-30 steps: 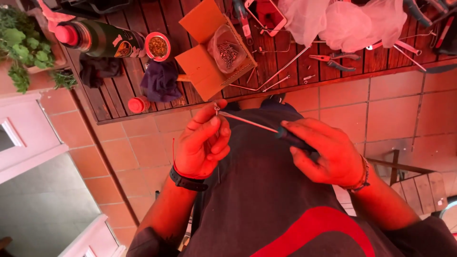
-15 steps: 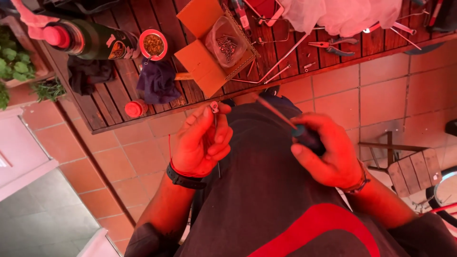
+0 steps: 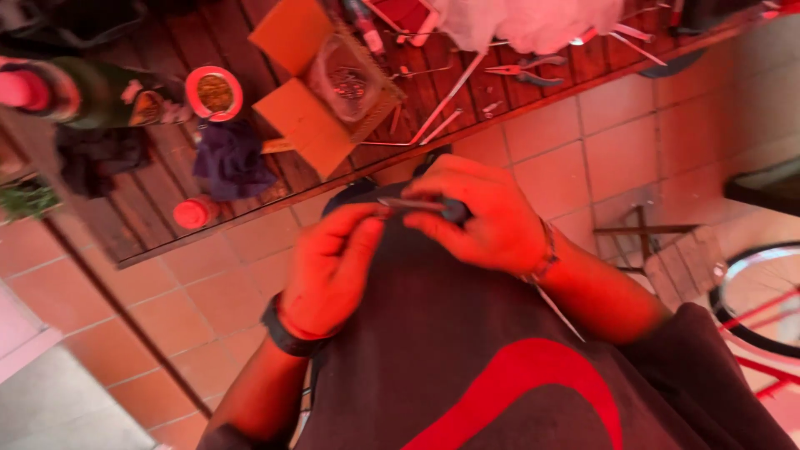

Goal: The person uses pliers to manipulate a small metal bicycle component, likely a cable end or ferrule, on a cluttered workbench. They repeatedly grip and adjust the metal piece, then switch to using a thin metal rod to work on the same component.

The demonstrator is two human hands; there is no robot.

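While the right hand [image 3: 487, 218] curls its fingers tight around a dark-handled tool [image 3: 425, 206] held over the lap, the left hand [image 3: 333, 267] pinches the thin metal shaft's left end. Farther off, the wooden tabletop [image 3: 150, 208] carries an open cardboard box [image 3: 321, 83] and pliers [image 3: 521, 73].

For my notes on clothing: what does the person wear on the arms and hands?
Both forearms are bare, no sleeves and no gloves. The left hand has a dark band at the wrist. The right hand has a thin bracelet at the wrist.
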